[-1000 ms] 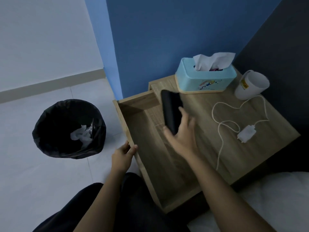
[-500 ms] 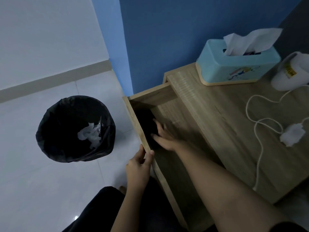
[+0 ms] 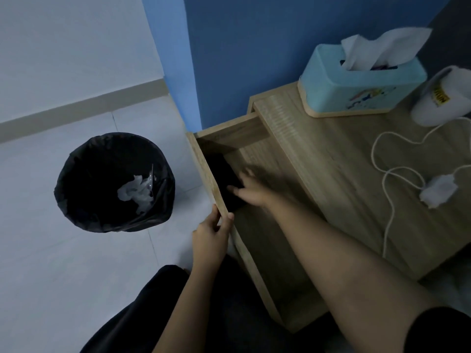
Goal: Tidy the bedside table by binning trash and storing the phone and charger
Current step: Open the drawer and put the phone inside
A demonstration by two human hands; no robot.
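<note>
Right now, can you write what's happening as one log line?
step: storing phone | phone: in open drawer | right hand: on phone | left hand: gripping drawer front | charger: on tabletop | bin: holds tissue

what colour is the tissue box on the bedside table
Light blue tissue box with a tan base, head view.

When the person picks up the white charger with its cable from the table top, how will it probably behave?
The cable lies in loose loops, so it is probably floppy and will trail and dangle below the hand. The plug block looks small and compact, so likely light and rigid. Lifted by the block alone, the cable may drag across the table top.
</note>
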